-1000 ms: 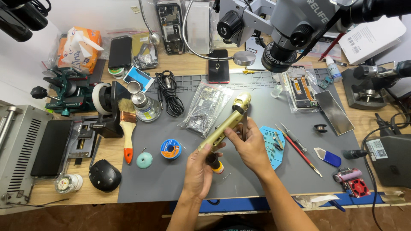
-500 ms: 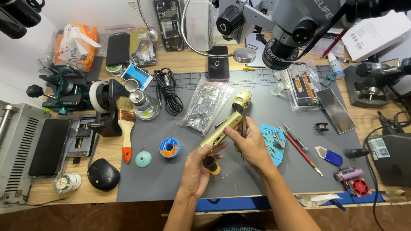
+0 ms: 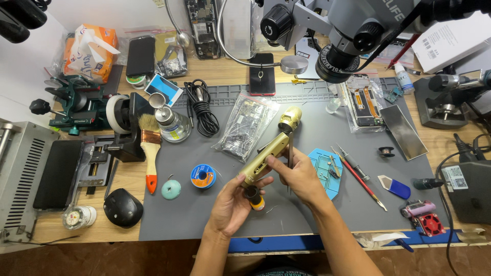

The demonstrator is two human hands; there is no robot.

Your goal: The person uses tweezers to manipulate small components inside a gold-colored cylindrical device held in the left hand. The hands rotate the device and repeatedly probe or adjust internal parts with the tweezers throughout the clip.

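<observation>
- Left hand [image 3: 232,204] is cupped under the butt end of the gold metal wireless microphone [image 3: 268,153], fingers curled round it, so it works like a cradle and takes the weight while the other hand does the fiddly bit.
- Right hand [image 3: 299,179] is closed round a thin dark tool, tweezers or a small driver, can't tell which [image 3: 290,153], with the thumb pressed on the mic body to keep it from rolling.
- Mic sits tilted over the middle of the grey silicone repair mat [image 3: 317,128], mesh head pointing away toward the microscope head [image 3: 337,61], open bottom end toward the person. Looks like it's angled that way so the open end faces up at them.
- Small yellow-and-black cylindrical part [image 3: 255,200] is right at the left hand's fingers, just under the mic's end; can't tell if it's attached or loose.
- Blue plastic parts tray [image 3: 319,171] is just beside the right hand, handy for small bits.
- Red-handled screwdrivers [image 3: 358,176] lie right of that tray, within easy reach.
- Blue spool of solder wire [image 3: 203,176] and the orange-tipped bristle brush [image 3: 150,153] sit off to the left on the worktop, out of the way.
- Clear bag with a circuit board [image 3: 245,125] lies just behind the mic.
</observation>
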